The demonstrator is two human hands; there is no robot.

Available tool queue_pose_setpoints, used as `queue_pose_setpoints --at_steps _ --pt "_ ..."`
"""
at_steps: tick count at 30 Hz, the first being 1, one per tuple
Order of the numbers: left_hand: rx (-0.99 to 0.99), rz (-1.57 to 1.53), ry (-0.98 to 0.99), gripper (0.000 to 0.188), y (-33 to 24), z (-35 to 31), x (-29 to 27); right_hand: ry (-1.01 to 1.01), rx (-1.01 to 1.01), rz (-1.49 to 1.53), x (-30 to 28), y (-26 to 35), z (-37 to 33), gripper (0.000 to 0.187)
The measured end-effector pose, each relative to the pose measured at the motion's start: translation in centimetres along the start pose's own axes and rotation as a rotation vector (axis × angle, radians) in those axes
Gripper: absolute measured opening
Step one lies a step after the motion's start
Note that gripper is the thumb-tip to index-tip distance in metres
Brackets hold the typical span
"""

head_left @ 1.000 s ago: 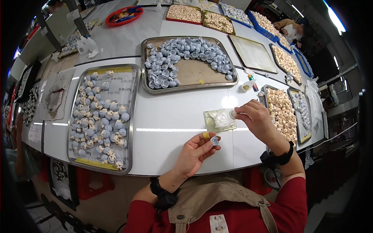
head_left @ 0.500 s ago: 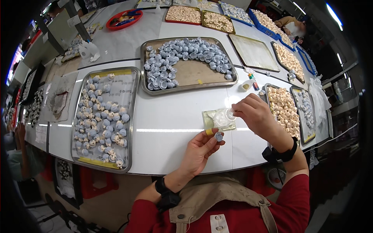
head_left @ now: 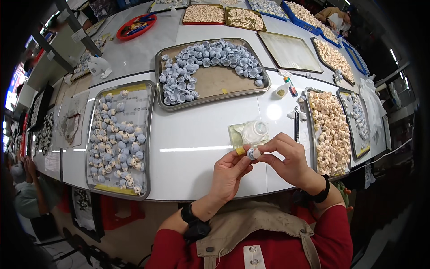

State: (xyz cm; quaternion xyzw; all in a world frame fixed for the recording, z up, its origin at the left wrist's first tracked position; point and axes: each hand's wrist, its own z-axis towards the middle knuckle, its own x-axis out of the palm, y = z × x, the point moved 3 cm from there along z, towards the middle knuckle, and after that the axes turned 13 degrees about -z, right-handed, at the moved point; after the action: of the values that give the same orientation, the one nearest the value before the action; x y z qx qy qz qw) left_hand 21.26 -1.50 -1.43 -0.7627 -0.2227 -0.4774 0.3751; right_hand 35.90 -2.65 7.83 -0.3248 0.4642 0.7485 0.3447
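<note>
My left hand (head_left: 227, 178), with yellow tape on a fingertip, pinches a small blue cup-shaped piece (head_left: 250, 154). Against that piece my right hand (head_left: 288, 162) holds a small whitish, cap-like part (head_left: 256, 153) between thumb and fingers. Its exact kind is too small to tell, and the fingers partly cover it. Just beyond both hands a clear round jar (head_left: 255, 132) stands on a pale greenish square pad (head_left: 236, 136).
A tray (head_left: 214, 97) of blue cups lies ahead. On the left is a tray (head_left: 150, 116) of blue-and-cream pieces; on the right, one (head_left: 308, 130) of cream pieces. A black-handled tool (head_left: 296, 126) and small bottles (head_left: 283, 91) lie nearby. Another person's hands (head_left: 29, 167) show far left.
My right hand has come from the jar down and left to the blue cup, bringing the whitish part against it. My left hand stays nearly in place. The view has shifted slightly.
</note>
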Motion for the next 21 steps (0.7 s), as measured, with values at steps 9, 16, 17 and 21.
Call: queue_pose_setpoints --at_steps 9,16,17,21 --pt "0.170 0.319 0.078 0.032 -1.1 -0.8 0.2 -0.017 0.008 0.031 0.2 1.1 -0.3 0.020" --pt "0.250 0.612 0.100 0.029 -2.7 -1.9 1.0 -0.058 -0.192 -0.059 0.7 2.2 -0.3 0.021" --pt "0.246 0.590 0.107 0.028 -2.6 -1.9 0.9 -0.056 -0.198 -0.062 0.8 2.1 -0.4 0.023" --pt "0.000 0.159 0.136 0.029 -1.1 -1.7 0.5 0.041 -0.189 -0.015 -0.1 2.3 -0.1 0.034"
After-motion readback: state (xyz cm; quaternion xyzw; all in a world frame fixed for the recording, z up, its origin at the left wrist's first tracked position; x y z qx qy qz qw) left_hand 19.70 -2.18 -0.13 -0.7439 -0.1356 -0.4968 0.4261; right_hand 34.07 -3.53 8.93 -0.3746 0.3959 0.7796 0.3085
